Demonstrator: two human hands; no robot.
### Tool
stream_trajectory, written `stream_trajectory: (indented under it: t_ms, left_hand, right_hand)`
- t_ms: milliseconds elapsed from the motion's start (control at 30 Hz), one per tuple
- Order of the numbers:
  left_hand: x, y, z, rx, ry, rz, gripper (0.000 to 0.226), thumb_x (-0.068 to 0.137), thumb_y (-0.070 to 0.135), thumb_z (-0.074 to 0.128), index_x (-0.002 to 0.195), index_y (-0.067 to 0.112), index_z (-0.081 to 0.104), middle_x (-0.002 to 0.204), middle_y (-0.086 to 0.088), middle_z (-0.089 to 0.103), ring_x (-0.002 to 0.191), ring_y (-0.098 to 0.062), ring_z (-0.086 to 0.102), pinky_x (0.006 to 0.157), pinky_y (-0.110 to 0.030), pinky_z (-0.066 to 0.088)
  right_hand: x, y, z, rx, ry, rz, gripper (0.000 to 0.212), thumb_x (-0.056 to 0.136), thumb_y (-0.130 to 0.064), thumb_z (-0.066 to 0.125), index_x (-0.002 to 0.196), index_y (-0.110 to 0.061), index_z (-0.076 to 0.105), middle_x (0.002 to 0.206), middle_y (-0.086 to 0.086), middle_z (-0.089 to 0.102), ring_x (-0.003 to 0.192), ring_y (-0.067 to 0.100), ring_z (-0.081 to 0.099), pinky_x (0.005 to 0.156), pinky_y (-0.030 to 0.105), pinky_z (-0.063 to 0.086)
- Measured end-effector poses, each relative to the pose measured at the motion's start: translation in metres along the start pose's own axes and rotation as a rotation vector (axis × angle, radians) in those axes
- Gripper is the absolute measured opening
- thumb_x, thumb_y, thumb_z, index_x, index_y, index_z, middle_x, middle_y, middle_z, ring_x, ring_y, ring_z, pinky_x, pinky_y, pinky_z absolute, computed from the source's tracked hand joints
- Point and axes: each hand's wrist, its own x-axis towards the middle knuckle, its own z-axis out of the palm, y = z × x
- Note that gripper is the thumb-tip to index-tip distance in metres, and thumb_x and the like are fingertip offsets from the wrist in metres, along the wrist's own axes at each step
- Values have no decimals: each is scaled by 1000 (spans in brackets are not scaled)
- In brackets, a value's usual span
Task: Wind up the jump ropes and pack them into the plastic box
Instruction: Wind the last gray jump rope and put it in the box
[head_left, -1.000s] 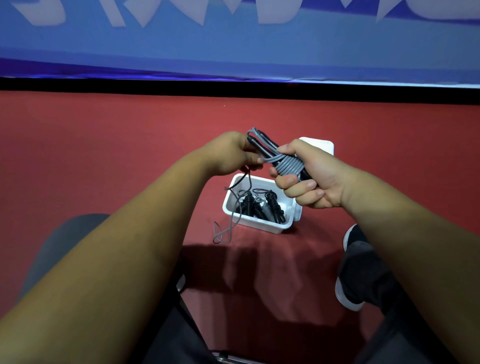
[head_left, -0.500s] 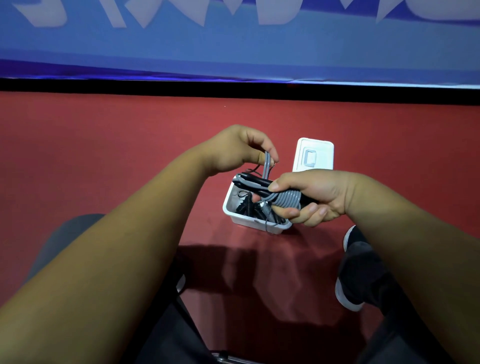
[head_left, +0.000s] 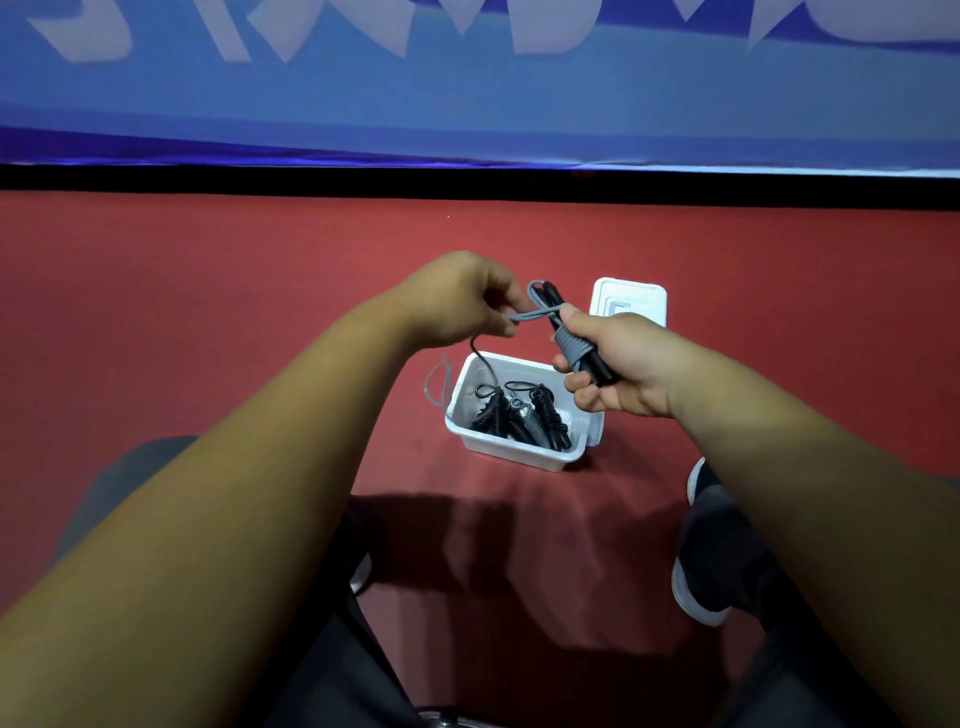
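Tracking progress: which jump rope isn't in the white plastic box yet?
The grey-corded jump rope, held up outside the box; the black coiled ropes lie inside it.

Red floor (head_left: 208, 312), black strip (head_left: 467, 182) along its far edge. On it: open white plastic box (head_left: 511, 451) in the centre, white lid (head_left: 631, 296) flat just behind. Dark white-soled shoe (head_left: 696, 597) near right, another shoe's edge (head_left: 361, 574) left.

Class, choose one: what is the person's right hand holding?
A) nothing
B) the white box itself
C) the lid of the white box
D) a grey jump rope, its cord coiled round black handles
D: the right hand grips the grey jump rope by its cord-wrapped black handles; the lid lies beyond the plastic box.
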Motion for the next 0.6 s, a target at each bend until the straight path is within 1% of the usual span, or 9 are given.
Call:
stream_trajectory:
  t_ms: [67, 167, 233, 300, 367, 400, 467, 533, 600]
  left_hand:
    - [1, -3, 5, -13, -24, -50, 23, 80, 14, 90, 96, 22, 76, 74, 10, 71, 61, -1, 64, 65, -27, 56]
    - [3, -3, 14, -47, -46, -83, 30, 76, 15, 93, 95, 18, 70, 74, 8, 66, 53, 4, 57, 55, -17, 49]
    - [3, -3, 20, -99, -41, -88, 32, 75, 15, 94, 90, 18, 66, 74, 4, 63, 52, 2, 55, 52, -17, 47]
    - [3, -1, 23, -170, -51, -91, 32, 77, 12, 92, 89, 16, 62, 72, 2, 60, 54, -2, 57, 53, -17, 49]
    - [2, 1, 24, -292, -96, -88, 29, 82, 8, 87, 92, 11, 60, 72, -2, 60, 60, -10, 63, 58, -22, 54]
    - [2, 2, 24, -353, -122, -83, 26, 86, 9, 84, 94, 10, 59, 73, -4, 60, 63, -14, 63, 60, -25, 55]
    - [0, 3, 23, -430, -159, -72, 22, 94, 20, 78, 98, 9, 59, 76, -7, 59, 66, -19, 58, 62, -29, 52]
    - [-1, 2, 22, -473, -186, -75, 20, 102, 26, 68, 103, 8, 60, 85, -10, 65, 71, -20, 54, 65, -32, 49]
    - [-3, 1, 21, -485, -215, -78, 15, 105, 18, 62, 109, 4, 60, 94, -14, 74, 70, -18, 56, 65, -30, 50]
  right_hand:
    - [-1, -1, 3, 61, 6, -16, 38, 104, -52, 61, 110, -15, 55, 74, 5, 58, 52, 13, 38, 47, 23, 34]
    - [-1, -1, 6, 126, 0, -14, 43, 102, -60, 60, 106, -18, 55, 72, 1, 54, 50, 10, 34, 41, 20, 26]
    - [-1, -1, 7, 149, 10, -6, 48, 99, -67, 59, 103, -20, 55, 70, -2, 52, 48, 8, 30, 38, 18, 20]
    - [-3, 0, 9, 153, 21, -10, 55, 95, -76, 57, 101, -21, 53, 69, -3, 50, 47, 6, 25, 36, 17, 16]
    - [-2, 0, 9, 155, 29, -19, 59, 94, -79, 55, 101, -21, 52, 69, -4, 48, 47, 6, 23, 34, 17, 15]
    - [-2, 0, 9, 156, 33, -22, 59, 93, -80, 55, 102, -21, 51, 69, -4, 48, 47, 6, 22, 34, 17, 16]
    - [-1, -1, 7, 154, 51, -29, 61, 93, -81, 55, 105, -21, 52, 69, -3, 49, 47, 6, 22, 34, 17, 15]
    - [-2, -2, 5, 150, 64, -37, 61, 92, -82, 55, 104, -22, 52, 69, -4, 49, 48, 6, 22, 37, 17, 13]
    - [-2, -3, 3, 131, 72, -46, 61, 92, -82, 56, 102, -22, 51, 70, -4, 48, 49, 6, 21, 41, 18, 10]
